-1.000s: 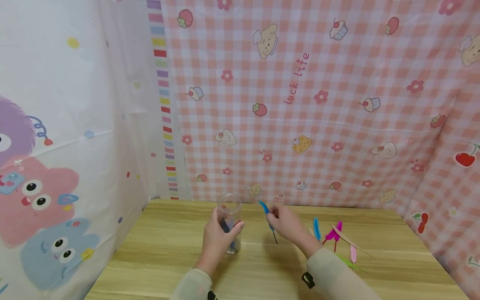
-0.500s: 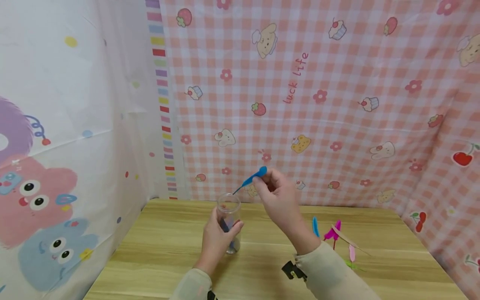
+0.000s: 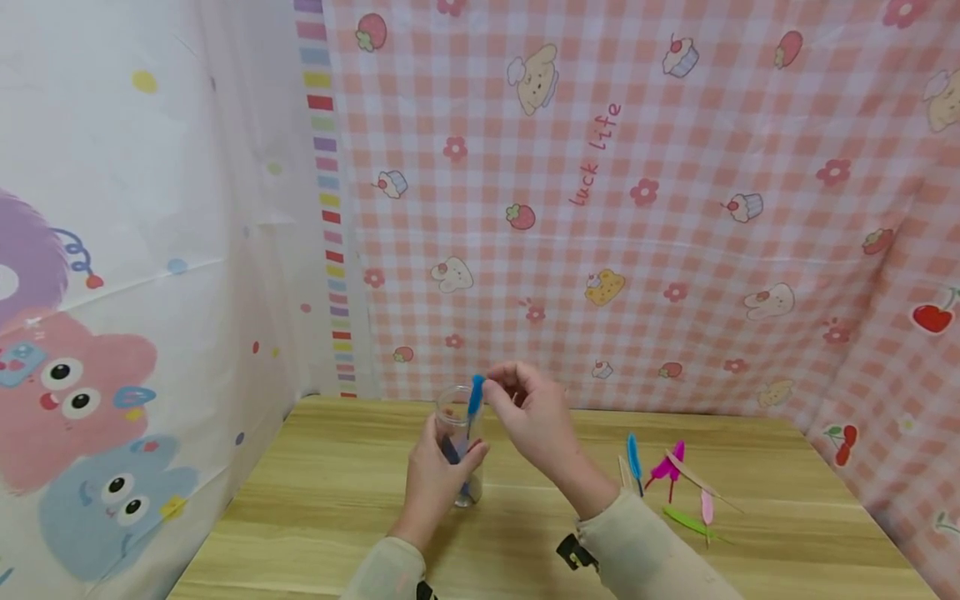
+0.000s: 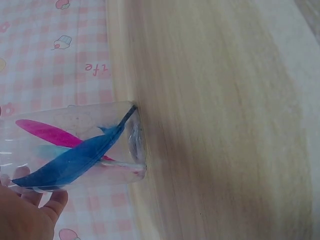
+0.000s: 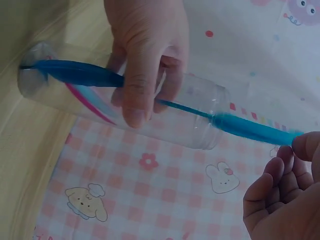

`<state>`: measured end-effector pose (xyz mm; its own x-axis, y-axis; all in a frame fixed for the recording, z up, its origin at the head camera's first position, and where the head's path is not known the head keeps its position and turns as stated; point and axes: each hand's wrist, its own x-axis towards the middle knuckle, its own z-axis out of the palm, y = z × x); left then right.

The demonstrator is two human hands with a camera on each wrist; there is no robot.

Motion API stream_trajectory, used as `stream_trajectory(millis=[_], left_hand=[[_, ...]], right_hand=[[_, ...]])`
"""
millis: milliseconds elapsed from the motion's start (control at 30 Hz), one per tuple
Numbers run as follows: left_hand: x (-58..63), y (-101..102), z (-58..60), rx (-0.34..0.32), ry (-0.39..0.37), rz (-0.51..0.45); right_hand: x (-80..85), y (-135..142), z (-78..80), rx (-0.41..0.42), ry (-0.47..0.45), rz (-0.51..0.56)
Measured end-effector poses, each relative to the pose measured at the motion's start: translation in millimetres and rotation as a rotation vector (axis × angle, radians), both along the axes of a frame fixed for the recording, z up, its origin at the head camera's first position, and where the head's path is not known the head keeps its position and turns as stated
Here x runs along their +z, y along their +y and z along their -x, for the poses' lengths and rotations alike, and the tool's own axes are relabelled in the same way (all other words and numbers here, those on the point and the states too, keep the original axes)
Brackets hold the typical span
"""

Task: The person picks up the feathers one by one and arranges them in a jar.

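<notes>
A clear plastic jar [image 3: 459, 417] stands upright on the table, and my left hand [image 3: 438, 467] grips it round its middle. Inside it, the left wrist view shows a dark blue feather [image 4: 75, 160], a magenta feather [image 4: 47, 132] and a faint pale blue one [image 4: 52, 151]. My right hand [image 3: 536, 417] pinches a bright blue feather [image 5: 255, 129] by its tip between thumb and finger. The quill of that feather points down through the jar's mouth, while most of its vane is at or above the rim.
On the right of the wooden table [image 3: 555, 542] lie another blue feather [image 3: 633, 454], magenta feathers [image 3: 677, 458], a beige one [image 3: 690, 472], a pink one [image 3: 707, 506] and a green one [image 3: 688, 522]. A checked cloth [image 3: 600, 250] hangs behind.
My right hand has lifted the bright blue feather from beside the jar, swung it over the mouth and lowered its quill inside. My left hand has stayed on the jar.
</notes>
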<state>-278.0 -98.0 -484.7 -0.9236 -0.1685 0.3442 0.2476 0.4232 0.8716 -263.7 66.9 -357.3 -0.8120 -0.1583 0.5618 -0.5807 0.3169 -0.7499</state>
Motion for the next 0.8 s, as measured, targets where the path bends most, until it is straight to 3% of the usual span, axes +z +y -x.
stream_trajectory(millis=[267, 400, 567, 800], left_hand=[[1.1, -3, -1.4, 0.02, 0.0, 0.002], [1.1, -2, -1.4, 0.025, 0.001, 0.004], [0.0, -1, -1.4, 0.03, -0.01, 0.011], [1.1, 0, -1.7, 0.025, -0.031, 0.003]], right_hand=[[-6.5, 6, 2.5, -0.006, -0.016, -0.022], [-11.3, 26, 4.6, -0.043, -0.016, -0.064], [-22.0, 89, 12.6, -0.162, -0.067, -0.189], [-53.1, 217, 26.6, -0.37, -0.17, -0.44]])
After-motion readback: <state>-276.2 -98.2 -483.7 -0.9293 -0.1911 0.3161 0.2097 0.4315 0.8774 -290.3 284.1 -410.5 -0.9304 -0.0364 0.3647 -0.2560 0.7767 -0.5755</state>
